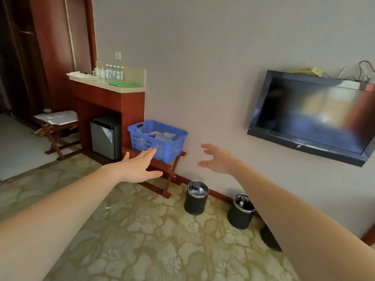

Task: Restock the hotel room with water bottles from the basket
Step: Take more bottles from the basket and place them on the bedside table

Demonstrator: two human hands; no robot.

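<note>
While the left hand [140,167] and right hand [218,159] spread released fingers [149,152], the blue basket [142,142] of water bottles [162,135] sits beyond the left fingers.

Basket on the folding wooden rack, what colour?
Blue: the slotted plastic basket shows best, and only, in the head view.
</note>
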